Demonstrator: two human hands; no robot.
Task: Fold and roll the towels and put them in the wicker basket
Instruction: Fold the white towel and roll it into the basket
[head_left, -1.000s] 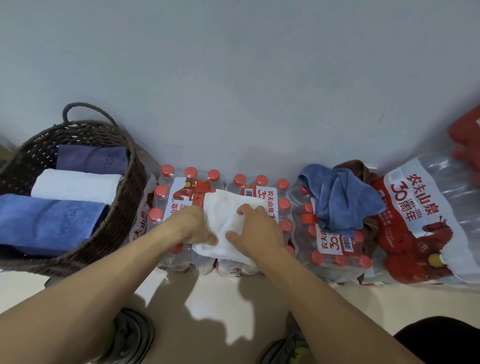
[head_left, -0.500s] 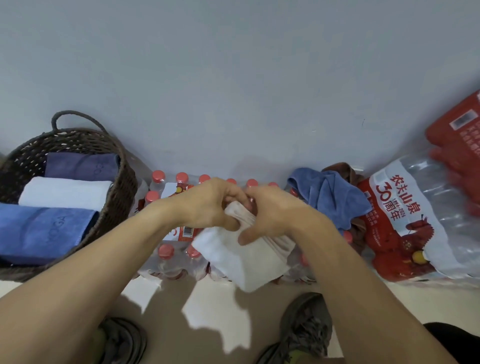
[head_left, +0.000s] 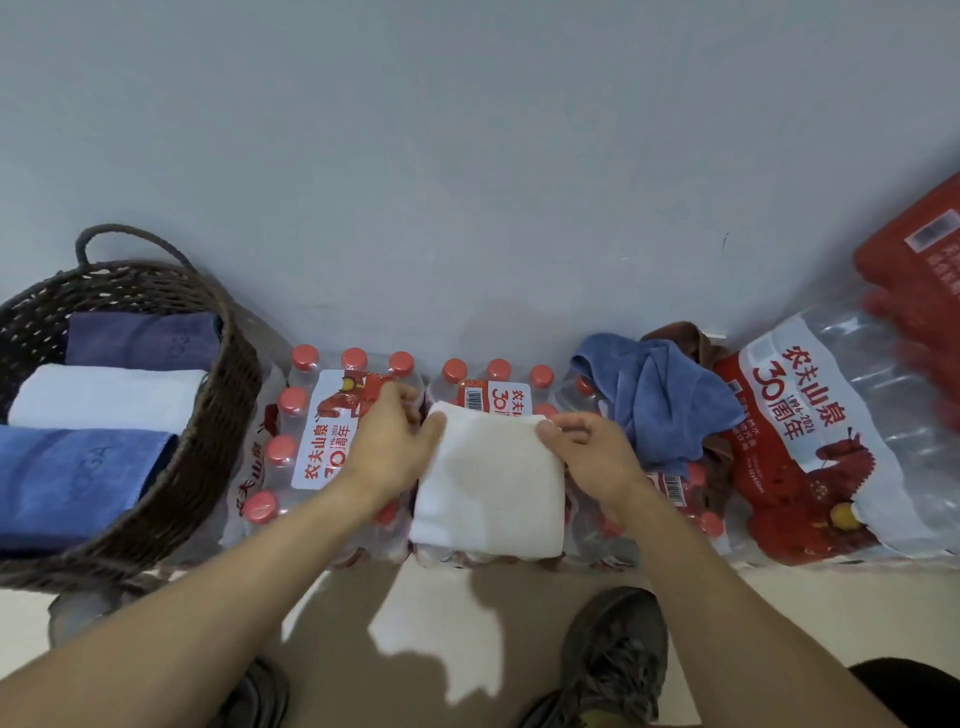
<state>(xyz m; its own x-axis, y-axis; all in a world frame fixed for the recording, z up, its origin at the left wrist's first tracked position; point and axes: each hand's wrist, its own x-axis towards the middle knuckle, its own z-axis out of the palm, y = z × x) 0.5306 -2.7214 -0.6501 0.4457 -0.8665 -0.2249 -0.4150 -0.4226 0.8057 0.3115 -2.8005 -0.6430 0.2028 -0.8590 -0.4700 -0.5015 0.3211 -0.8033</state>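
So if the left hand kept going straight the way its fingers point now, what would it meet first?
The left hand points up and right across the far edge of the white towel. Beyond it, probably the red caps of the bottle pack, then the wall; depth is unclear.

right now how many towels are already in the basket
3. In the wicker basket lie a purple towel at the far side, a white rolled towel in the middle and a blue towel nearest. Others could be hidden beneath.

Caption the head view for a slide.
Both hands, left hand and right hand, hold a folded white towel on bottled-water packs beside a wicker basket.
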